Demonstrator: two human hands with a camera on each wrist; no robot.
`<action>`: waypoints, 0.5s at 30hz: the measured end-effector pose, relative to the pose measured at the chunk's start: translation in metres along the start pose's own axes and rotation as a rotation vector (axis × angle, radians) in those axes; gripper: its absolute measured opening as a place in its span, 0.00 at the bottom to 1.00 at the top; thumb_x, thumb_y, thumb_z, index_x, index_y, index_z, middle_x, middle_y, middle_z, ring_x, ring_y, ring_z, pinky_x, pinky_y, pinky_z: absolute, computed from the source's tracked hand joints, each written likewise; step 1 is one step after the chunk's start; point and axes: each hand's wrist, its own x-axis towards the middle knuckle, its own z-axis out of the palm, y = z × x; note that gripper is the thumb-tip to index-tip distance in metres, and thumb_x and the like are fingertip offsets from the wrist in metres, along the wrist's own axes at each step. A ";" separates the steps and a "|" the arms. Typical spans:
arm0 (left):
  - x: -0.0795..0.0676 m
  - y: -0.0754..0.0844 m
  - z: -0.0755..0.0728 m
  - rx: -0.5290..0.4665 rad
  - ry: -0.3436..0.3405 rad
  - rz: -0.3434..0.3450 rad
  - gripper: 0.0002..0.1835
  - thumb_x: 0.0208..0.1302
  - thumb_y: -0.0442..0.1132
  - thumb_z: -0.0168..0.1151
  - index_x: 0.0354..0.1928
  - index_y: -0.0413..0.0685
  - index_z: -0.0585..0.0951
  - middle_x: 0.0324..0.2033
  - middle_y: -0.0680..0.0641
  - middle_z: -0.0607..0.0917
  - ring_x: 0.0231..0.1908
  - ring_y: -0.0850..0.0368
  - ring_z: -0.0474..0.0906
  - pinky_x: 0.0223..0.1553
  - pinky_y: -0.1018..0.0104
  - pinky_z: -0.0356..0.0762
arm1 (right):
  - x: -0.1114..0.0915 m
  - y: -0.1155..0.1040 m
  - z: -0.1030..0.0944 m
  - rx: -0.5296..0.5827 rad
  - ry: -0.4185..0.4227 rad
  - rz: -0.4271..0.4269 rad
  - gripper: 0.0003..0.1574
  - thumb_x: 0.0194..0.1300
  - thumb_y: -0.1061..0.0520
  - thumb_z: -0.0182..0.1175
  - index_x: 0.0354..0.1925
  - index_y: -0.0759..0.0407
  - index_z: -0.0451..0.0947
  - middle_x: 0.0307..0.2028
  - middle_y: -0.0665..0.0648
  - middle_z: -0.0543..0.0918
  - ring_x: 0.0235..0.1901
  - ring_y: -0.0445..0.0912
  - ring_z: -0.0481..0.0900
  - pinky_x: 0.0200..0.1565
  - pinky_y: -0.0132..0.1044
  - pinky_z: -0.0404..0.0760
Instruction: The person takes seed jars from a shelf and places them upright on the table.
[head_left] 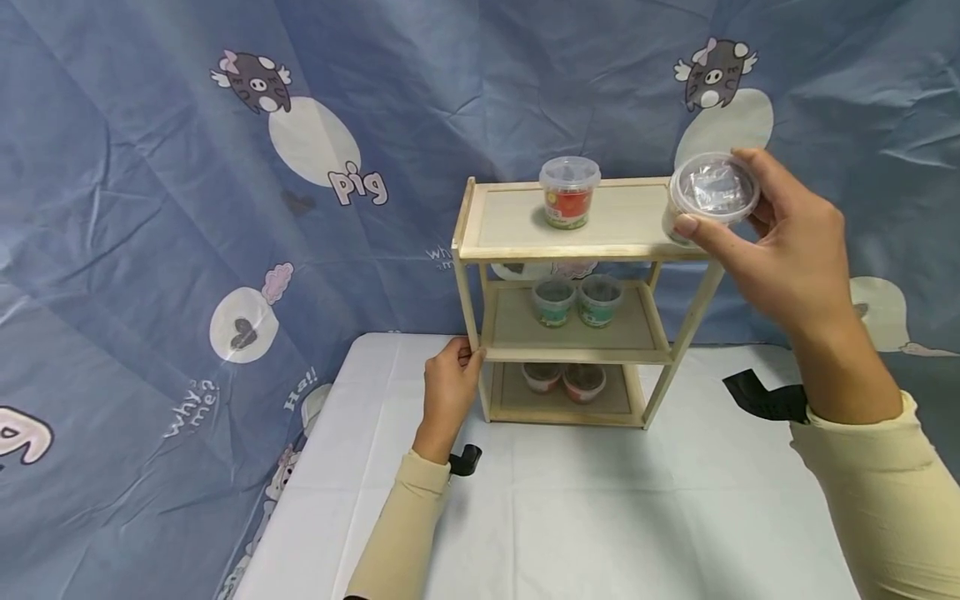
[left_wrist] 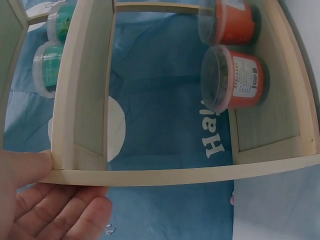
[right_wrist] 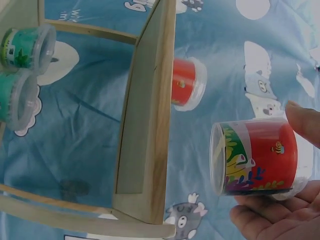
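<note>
Two hands work at the three-tier wooden rack [head_left: 690, 325]. Right hand [head_left: 798, 242]: thumb and fingers spread wide around a red tub [right_wrist: 270, 160], held upright, just above the right end of the top shelf [head_left: 495, 229]. Left hand [head_left: 452, 382]: thumb and curled fingers pinch the left front post [head_left: 466, 304] at mid-height. Second red tub [head_left: 568, 204] on the top shelf; two green tubs [head_left: 599, 310] midway; two more tubs [head_left: 585, 392] below.

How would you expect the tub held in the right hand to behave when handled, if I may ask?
The tub is probably fairly stiff, showing no visible dent in the right hand. Its smooth, shiny surface may be slippery, and its round body would likely roll if laid sideways.
</note>
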 end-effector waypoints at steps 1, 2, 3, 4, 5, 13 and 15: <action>0.000 0.000 0.000 0.001 0.001 0.001 0.11 0.73 0.38 0.69 0.47 0.36 0.86 0.40 0.40 0.90 0.40 0.51 0.90 0.39 0.62 0.88 | -0.002 -0.001 0.000 0.002 0.003 -0.009 0.43 0.58 0.56 0.80 0.70 0.52 0.77 0.53 0.56 0.83 0.47 0.27 0.80 0.55 0.20 0.76; 0.000 0.000 0.001 0.003 0.004 0.002 0.10 0.72 0.38 0.69 0.47 0.36 0.86 0.39 0.40 0.91 0.40 0.52 0.90 0.39 0.62 0.88 | -0.004 -0.001 0.000 0.002 0.006 -0.017 0.42 0.59 0.56 0.80 0.70 0.52 0.77 0.52 0.55 0.83 0.47 0.27 0.80 0.55 0.20 0.76; 0.000 0.000 0.001 0.005 0.006 0.002 0.10 0.72 0.38 0.69 0.47 0.36 0.86 0.39 0.40 0.91 0.40 0.52 0.90 0.39 0.62 0.88 | -0.006 -0.002 -0.001 0.001 0.010 -0.024 0.42 0.59 0.56 0.80 0.69 0.53 0.77 0.51 0.53 0.83 0.46 0.28 0.80 0.54 0.20 0.76; -0.001 0.000 0.001 0.006 0.007 0.001 0.10 0.72 0.38 0.69 0.47 0.36 0.86 0.39 0.41 0.91 0.40 0.52 0.90 0.39 0.62 0.88 | -0.008 -0.002 -0.001 0.005 0.014 -0.032 0.41 0.59 0.57 0.80 0.69 0.53 0.77 0.51 0.51 0.82 0.46 0.28 0.80 0.53 0.19 0.76; -0.001 0.000 0.001 0.007 0.008 0.000 0.10 0.72 0.38 0.69 0.46 0.36 0.86 0.39 0.41 0.91 0.40 0.52 0.90 0.39 0.62 0.88 | -0.010 -0.002 -0.002 0.007 0.015 -0.033 0.41 0.59 0.57 0.80 0.69 0.53 0.78 0.50 0.50 0.82 0.46 0.28 0.80 0.53 0.19 0.76; 0.000 0.002 0.000 0.007 0.005 0.000 0.10 0.73 0.38 0.68 0.47 0.36 0.87 0.39 0.40 0.90 0.40 0.51 0.90 0.40 0.61 0.88 | -0.023 -0.002 -0.006 0.024 0.003 -0.016 0.42 0.59 0.60 0.80 0.70 0.50 0.77 0.53 0.52 0.82 0.47 0.29 0.80 0.56 0.21 0.75; 0.000 0.002 0.000 0.011 0.003 -0.001 0.10 0.73 0.38 0.68 0.47 0.37 0.87 0.39 0.40 0.90 0.40 0.51 0.90 0.40 0.61 0.88 | -0.026 -0.002 -0.007 0.023 -0.002 -0.015 0.43 0.59 0.60 0.79 0.70 0.49 0.76 0.55 0.54 0.82 0.48 0.28 0.80 0.57 0.21 0.75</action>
